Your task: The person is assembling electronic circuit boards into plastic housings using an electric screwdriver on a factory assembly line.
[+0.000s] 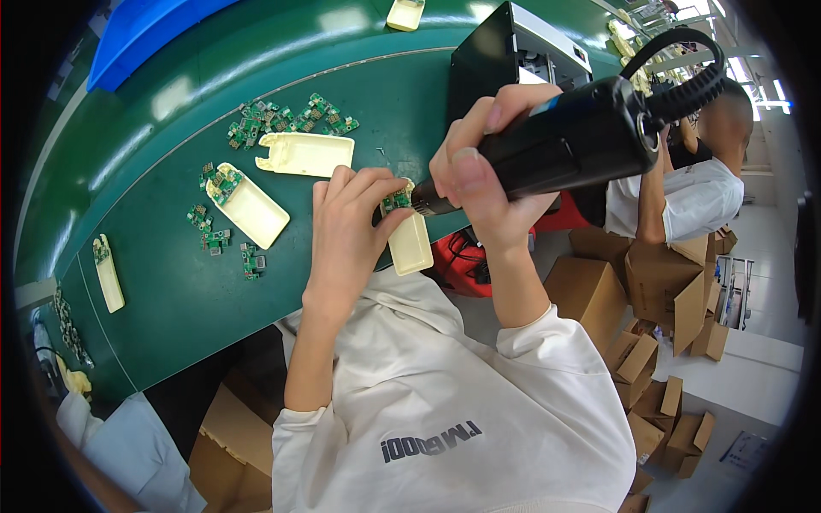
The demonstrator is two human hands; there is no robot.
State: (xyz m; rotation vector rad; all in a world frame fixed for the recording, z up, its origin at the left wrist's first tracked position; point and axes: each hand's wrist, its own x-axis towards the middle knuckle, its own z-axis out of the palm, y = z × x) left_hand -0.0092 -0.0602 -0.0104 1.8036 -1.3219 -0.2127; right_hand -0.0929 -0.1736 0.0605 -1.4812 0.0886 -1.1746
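Note:
In my right hand (483,167) is a black electric screwdriver (581,141), its cable rising from the back end. The driver's nose points left, at the upper end of a cream plastic casing (410,246) by the table's near edge. A small green circuit board (396,202) sits in that end. My left hand (355,218) pinches there with thumb and fingers, which partly cover the board. The screw tip is hidden. Left of this hand lie a cream casing with a board in it (256,214) and another casing (308,154).
Loose circuit boards (295,117) lie in piles on the green table (184,295). One more casing (109,274) rests far left. A blue bin (145,38) and a black-and-white machine (487,64) stand at the back. Cardboard boxes (586,291) and a co-worker (684,188) are to the right.

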